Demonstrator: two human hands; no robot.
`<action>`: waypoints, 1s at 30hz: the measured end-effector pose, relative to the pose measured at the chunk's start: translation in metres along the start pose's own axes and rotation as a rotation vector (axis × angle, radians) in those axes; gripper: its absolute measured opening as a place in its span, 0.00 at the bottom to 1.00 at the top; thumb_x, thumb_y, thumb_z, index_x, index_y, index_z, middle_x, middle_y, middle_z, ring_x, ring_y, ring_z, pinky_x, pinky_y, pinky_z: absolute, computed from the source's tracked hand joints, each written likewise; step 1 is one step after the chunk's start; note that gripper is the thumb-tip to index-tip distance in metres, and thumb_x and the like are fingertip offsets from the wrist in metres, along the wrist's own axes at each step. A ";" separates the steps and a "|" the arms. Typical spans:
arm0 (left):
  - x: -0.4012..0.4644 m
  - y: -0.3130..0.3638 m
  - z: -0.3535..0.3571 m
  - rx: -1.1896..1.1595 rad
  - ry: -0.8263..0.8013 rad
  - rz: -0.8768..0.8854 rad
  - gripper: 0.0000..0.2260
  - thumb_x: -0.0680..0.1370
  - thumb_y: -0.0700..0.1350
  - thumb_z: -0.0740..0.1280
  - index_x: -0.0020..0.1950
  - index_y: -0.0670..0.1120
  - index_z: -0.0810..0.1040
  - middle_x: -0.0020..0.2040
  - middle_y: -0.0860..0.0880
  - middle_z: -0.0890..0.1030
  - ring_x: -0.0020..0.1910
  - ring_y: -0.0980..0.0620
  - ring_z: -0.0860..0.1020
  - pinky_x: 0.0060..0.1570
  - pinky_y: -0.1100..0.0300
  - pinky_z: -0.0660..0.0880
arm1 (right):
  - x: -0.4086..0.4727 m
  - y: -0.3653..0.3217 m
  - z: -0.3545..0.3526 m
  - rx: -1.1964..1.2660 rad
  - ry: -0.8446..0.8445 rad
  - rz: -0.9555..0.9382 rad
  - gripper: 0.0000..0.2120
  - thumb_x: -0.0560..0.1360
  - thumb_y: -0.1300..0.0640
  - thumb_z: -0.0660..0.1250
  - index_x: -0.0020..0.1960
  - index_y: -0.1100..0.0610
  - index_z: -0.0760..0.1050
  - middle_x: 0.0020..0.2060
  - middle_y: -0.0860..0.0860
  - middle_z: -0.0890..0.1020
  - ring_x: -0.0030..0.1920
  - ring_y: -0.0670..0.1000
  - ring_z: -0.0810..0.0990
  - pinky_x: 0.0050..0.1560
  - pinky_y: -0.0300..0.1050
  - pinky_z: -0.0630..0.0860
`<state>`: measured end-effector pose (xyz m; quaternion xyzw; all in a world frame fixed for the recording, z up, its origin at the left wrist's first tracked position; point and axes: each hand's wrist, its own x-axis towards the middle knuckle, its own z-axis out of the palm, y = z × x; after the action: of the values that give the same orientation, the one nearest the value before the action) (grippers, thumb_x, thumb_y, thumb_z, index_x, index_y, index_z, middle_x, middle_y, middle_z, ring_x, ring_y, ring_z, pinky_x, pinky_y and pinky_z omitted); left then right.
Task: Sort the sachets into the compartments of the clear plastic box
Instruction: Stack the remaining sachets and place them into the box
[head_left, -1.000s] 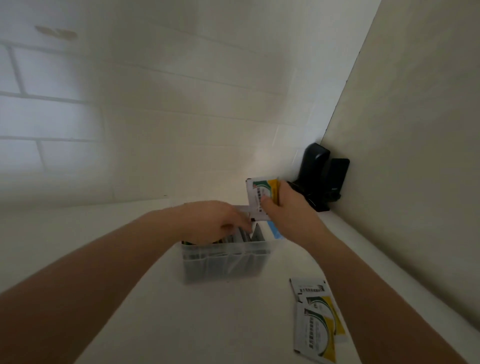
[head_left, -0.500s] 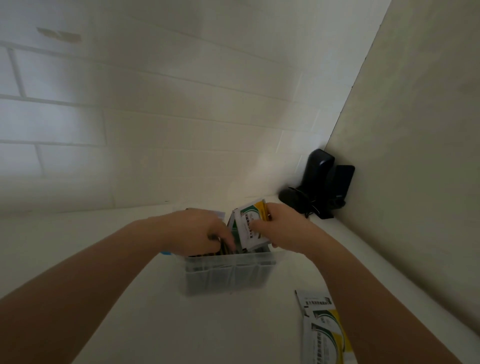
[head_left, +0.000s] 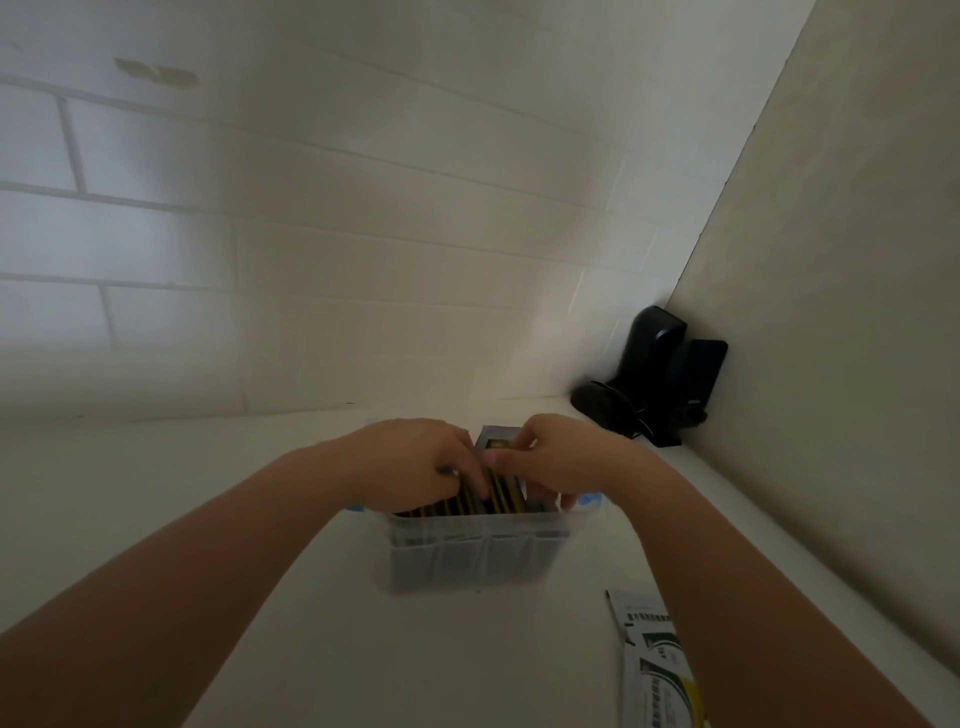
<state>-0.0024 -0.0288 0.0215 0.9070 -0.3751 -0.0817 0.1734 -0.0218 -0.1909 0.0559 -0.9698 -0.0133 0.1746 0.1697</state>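
Observation:
The clear plastic box (head_left: 475, 553) stands on the white table, with several sachets (head_left: 498, 493) upright in it, their yellow edges showing. My left hand (head_left: 415, 462) reaches into the box's left part and its fingertips press down among the sachet tops. My right hand (head_left: 558, 457) is over the right part and pinches the top of a white and green sachet (head_left: 496, 439) that stands in the row, sticking up between the two hands. Loose sachets (head_left: 657, 665) lie on the table at the lower right, partly hidden by my right forearm.
Black devices with a cable (head_left: 657, 376) stand in the far right corner. A beige wall (head_left: 831, 364) runs close along the table's right side and a tiled wall along the back. A bit of blue (head_left: 589, 501) shows at the box's right end.
My right hand has brought the sachet down from above the box into the row of sachets. My left hand stayed in the box.

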 end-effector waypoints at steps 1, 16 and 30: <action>0.000 -0.001 0.001 -0.012 0.007 -0.002 0.19 0.73 0.38 0.57 0.54 0.57 0.79 0.59 0.56 0.76 0.56 0.56 0.73 0.57 0.56 0.71 | 0.001 0.003 -0.001 0.043 0.028 -0.017 0.19 0.74 0.45 0.63 0.50 0.61 0.75 0.36 0.55 0.81 0.34 0.50 0.78 0.34 0.39 0.76; 0.003 0.003 0.002 0.220 -0.092 0.042 0.21 0.76 0.38 0.54 0.63 0.57 0.73 0.67 0.54 0.69 0.65 0.53 0.64 0.64 0.54 0.64 | 0.013 0.004 0.022 -0.100 0.124 -0.017 0.15 0.72 0.55 0.68 0.57 0.59 0.77 0.58 0.56 0.77 0.54 0.53 0.77 0.55 0.43 0.73; -0.060 0.106 0.064 -0.289 0.089 0.274 0.11 0.77 0.47 0.61 0.56 0.59 0.75 0.55 0.61 0.76 0.54 0.64 0.72 0.58 0.65 0.70 | -0.120 0.099 0.039 0.206 0.031 -0.160 0.08 0.72 0.49 0.66 0.49 0.38 0.74 0.41 0.47 0.83 0.42 0.41 0.81 0.46 0.39 0.79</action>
<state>-0.1312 -0.0722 0.0030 0.8158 -0.4714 -0.0698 0.3276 -0.1517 -0.2820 0.0284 -0.9457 -0.0702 0.1459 0.2819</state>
